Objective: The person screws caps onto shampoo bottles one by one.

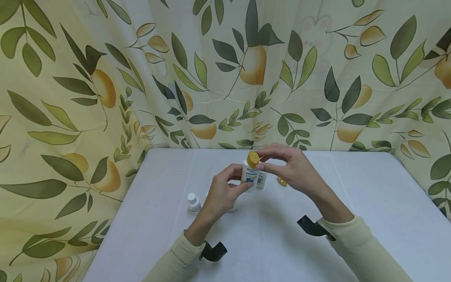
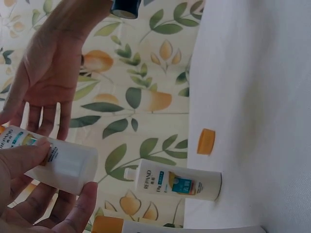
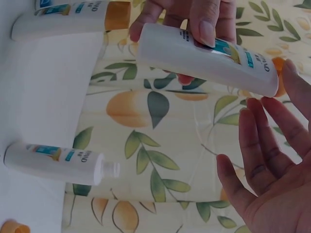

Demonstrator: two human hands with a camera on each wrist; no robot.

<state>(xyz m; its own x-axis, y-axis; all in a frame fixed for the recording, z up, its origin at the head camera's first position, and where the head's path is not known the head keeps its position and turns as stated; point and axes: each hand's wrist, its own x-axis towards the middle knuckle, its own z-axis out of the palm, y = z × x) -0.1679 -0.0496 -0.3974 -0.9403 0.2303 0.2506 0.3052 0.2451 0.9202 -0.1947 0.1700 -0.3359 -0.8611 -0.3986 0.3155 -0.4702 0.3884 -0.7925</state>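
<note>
My left hand holds a white bottle with a printed label, thumb across its front, fingers behind. The bottle is raised over the table and tilted slightly. An orange cap sits on its top, and my right hand pinches that cap between thumb and fingertips. In the right wrist view the thumb and fingers meet the cap end. Behind the held bottle stands a similar bottle without a cap, its white neck showing. A loose orange cap lies on the table near it.
A small white bottle stands at the left on the white table. Another bottle with an orange cap stands nearby, mostly hidden by my left hand in the head view. A patterned curtain hangs behind the table.
</note>
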